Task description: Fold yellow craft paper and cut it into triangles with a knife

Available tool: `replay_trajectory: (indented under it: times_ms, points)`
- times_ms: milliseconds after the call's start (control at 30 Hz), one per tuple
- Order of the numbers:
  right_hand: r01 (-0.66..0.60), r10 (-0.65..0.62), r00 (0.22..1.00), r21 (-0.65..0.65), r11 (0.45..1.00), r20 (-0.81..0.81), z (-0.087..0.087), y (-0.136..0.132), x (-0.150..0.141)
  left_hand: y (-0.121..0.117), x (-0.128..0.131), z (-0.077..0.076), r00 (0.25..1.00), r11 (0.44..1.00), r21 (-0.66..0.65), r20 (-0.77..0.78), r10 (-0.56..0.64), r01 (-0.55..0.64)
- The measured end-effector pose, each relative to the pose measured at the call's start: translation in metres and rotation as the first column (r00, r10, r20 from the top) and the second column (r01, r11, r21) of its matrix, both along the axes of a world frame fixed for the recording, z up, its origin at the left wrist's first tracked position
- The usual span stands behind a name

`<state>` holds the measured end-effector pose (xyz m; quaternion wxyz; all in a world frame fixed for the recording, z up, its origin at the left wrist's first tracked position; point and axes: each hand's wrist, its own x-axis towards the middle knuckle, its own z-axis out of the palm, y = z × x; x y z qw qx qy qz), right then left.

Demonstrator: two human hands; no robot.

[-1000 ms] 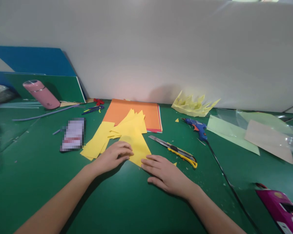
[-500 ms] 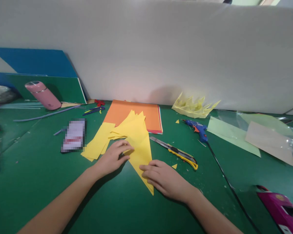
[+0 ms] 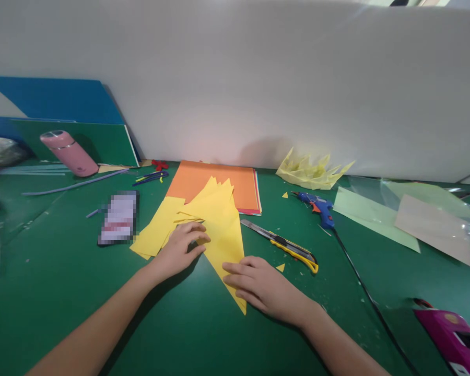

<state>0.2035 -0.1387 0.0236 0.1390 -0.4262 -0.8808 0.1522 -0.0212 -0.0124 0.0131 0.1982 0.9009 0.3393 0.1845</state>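
Note:
A folded sheet of yellow paper (image 3: 223,230) lies in the middle of the green table, its narrow point towards me and jagged tips at the far end. My right hand (image 3: 262,284) rests on its lower right part with the fingers stretched out. At the paper's left edge is my left hand (image 3: 182,248), fingers apart and slightly curled, nothing held in them. Yellow paper strips (image 3: 156,227) lie just beyond and left of that hand. To the right of the folded paper is a box cutter (image 3: 282,243) with its blade out.
Coloured sheets, orange (image 3: 215,175) on top, lie behind the yellow paper. A pale yellow paper crown (image 3: 315,169) stands near the wall. A blue glue gun (image 3: 317,206) trails a black cord on the right. At left are a phone (image 3: 119,218) and a pink bottle (image 3: 70,154).
My left hand has shifted slightly left, away from the middle of the yellow paper. The right hand stays nearly in place on it.

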Motion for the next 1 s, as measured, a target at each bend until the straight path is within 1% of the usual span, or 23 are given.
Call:
replay_trajectory:
  times_ms: [200, 400, 633, 800, 1000]
  points:
    - [-0.005, 0.005, 0.999, -0.004, 1.0, 0.037, -0.002, 0.0, 0.001, 0.003, 0.0, 0.003, 0.995, 0.994, -0.072, 0.065, -0.073, 0.078]
    - [-0.011, 0.012, 0.999, -0.028, 1.0, 0.038, 0.0, 0.0, 0.001, 0.0, 0.002, 0.004, 0.996, 0.991, -0.124, 0.073, -0.047, 0.056]
    - [-0.01, 0.011, 0.999, -0.035, 0.999, 0.041, -0.001, 0.0, 0.0, -0.002, 0.006, 0.004, 0.999, 0.996, -0.081, 0.041, -0.028, 0.031]
    - [0.006, -0.005, 0.999, -0.024, 1.0, 0.046, -0.001, 0.0, 0.0, -0.005, 0.009, 0.007, 0.998, 0.997, -0.043, 0.013, -0.06, 0.061]
    - [-0.008, 0.01, 0.999, -0.046, 0.999, 0.032, 0.001, 0.001, 0.0, -0.006, 0.01, 0.005, 0.997, 0.997, -0.057, -0.047, -0.063, 0.06]
